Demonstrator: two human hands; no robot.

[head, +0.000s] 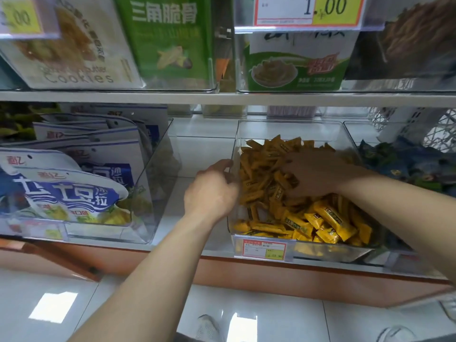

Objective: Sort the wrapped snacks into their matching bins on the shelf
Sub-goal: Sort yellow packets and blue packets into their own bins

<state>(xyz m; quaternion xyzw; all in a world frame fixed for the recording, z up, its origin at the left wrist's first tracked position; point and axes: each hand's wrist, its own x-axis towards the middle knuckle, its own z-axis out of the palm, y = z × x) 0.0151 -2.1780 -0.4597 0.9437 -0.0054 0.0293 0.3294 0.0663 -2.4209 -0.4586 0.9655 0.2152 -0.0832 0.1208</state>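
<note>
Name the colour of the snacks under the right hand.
The wrapped snacks are yellow with dark labels; head view.

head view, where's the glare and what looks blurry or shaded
Head view: lights glare off the floor tiles. The upper-left price tag is blurred. The right hand lies in shade at the back of the clear bin, while the front yellow snacks are brightly lit.

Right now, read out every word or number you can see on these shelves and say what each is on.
"Cookies": white pack, upper shelf, left.
"三角脆骨": green pack, upper shelf.
"1.00": price tag, top right.
"沙拉": blue-and-white bag, lower left.
Too blurred to read: top-left tag, bin tag on the clear bin, wrappers of the yellow snacks.
</note>
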